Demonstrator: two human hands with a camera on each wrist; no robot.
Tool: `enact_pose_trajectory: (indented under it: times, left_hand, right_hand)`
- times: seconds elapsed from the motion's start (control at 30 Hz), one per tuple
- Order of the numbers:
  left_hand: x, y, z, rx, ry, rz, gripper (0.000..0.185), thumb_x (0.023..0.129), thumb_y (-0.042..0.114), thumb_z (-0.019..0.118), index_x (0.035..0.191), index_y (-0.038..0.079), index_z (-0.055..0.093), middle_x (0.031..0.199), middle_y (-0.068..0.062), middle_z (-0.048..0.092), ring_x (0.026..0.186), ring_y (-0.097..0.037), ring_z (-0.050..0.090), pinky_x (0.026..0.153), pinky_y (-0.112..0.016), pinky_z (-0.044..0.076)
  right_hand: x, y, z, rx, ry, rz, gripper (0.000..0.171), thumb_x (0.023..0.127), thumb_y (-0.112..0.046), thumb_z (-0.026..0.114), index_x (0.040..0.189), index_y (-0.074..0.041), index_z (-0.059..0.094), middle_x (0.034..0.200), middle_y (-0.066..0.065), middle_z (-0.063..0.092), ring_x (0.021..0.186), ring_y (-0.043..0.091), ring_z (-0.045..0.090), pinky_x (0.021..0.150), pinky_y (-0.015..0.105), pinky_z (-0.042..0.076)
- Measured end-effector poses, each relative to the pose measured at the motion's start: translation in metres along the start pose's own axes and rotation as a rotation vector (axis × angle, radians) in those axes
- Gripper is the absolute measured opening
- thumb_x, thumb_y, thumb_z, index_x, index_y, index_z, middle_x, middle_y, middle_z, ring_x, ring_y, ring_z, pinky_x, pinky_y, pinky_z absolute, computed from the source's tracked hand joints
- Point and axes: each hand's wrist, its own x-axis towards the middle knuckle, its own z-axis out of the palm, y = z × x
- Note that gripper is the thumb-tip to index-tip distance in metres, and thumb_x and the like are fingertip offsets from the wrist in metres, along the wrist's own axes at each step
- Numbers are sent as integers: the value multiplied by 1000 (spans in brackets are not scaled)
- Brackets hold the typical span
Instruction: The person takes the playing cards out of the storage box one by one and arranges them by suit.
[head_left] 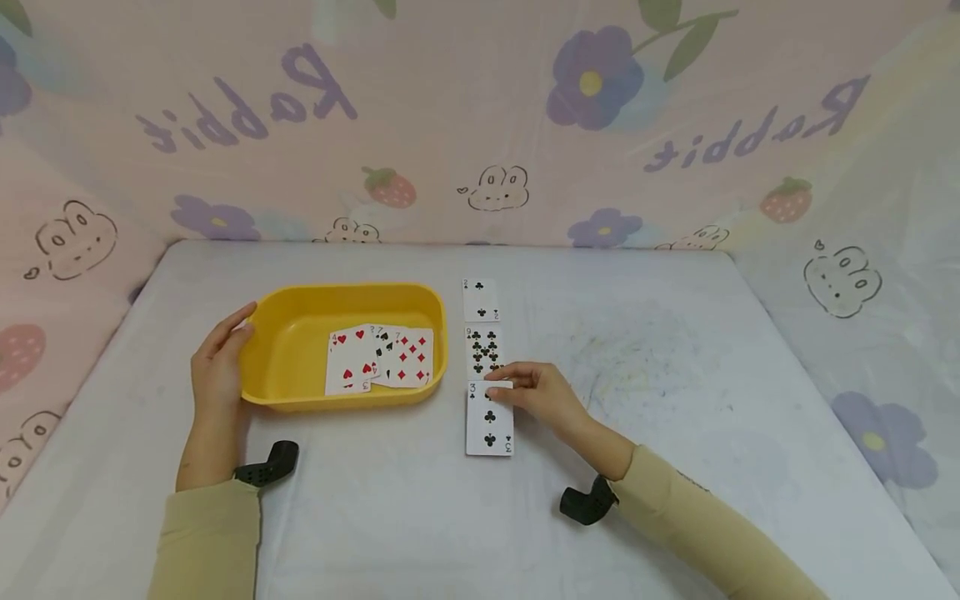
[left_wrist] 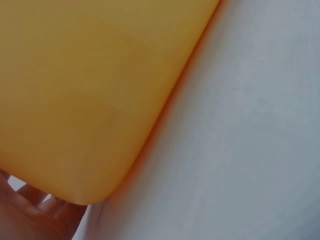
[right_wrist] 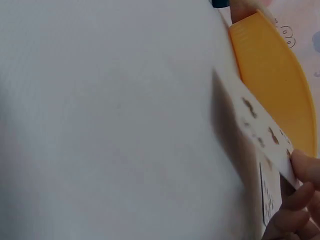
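My left hand (head_left: 217, 367) holds the left end of a yellow plastic tray (head_left: 345, 402), fingers along its outside and thumb at the rim. Inside lie several overlapping playing cards, among them a four of hearts (head_left: 348, 358) and a seven of diamonds (head_left: 412, 358). Right of the tray, my right hand (head_left: 543, 396) pinches a three of clubs (head_left: 489, 437) by its upper edge. The right wrist view shows that card (right_wrist: 262, 125) tilted over the table, casting a shadow. Just beyond it lies a nine of clubs (head_left: 480, 346), partly covered by the fingers.
A two of clubs (head_left: 480, 300) lies beyond the nine, the cards forming a column. A white cloth (head_left: 390, 508) covers the table, with faint smudges at right. Behind hangs a patterned curtain (head_left: 450, 100). A black device sits on each wrist.
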Motion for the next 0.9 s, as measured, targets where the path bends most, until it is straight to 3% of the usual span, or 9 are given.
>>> enact_pose_trajectory:
  times: [0.07, 0.3, 0.47, 0.67, 0.9]
  left_hand:
    - [-1, 0, 0, 17, 2, 3, 32, 97, 28, 54, 128, 28, 63, 141, 12, 50, 130, -6, 38, 108, -12, 31]
    - [1, 0, -1, 34, -13, -1, 33, 97, 30, 54, 129, 29, 62, 145, 14, 45, 135, -5, 34, 111, -13, 27]
    - [3, 1, -1, -30, -21, -5, 33, 97, 27, 56, 129, 26, 63, 144, 13, 46, 135, -5, 34, 109, -12, 30]
    - [4, 1, -2, -37, -26, 1, 33, 97, 27, 56, 129, 26, 63, 144, 13, 46, 134, -6, 35, 108, -12, 31]
    - [4, 0, 0, -125, -32, 3, 33, 96, 23, 58, 128, 21, 63, 143, 8, 47, 131, -8, 38, 105, -11, 36]
  right_hand:
    - [0, 3, 1, -28, 9, -16, 26, 80, -15, 77, 105, -6, 74, 57, -5, 44, 59, 10, 37, 53, 20, 31]
    - [-2, 7, 2, -138, -2, -100, 25, 79, -10, 76, 104, -5, 73, 62, -2, 48, 57, 9, 42, 50, 19, 34]
    - [-2, 8, 2, -238, 14, -172, 24, 80, -10, 75, 105, -8, 73, 65, -1, 50, 59, 10, 43, 50, 19, 33]
    - [1, 6, 6, -303, 69, -187, 22, 80, -9, 75, 102, -8, 74, 68, 0, 53, 62, 11, 46, 55, 19, 36]
    - [0, 3, 10, -370, 129, -238, 21, 77, -8, 77, 98, -7, 76, 75, 4, 53, 71, 14, 47, 61, 22, 38]
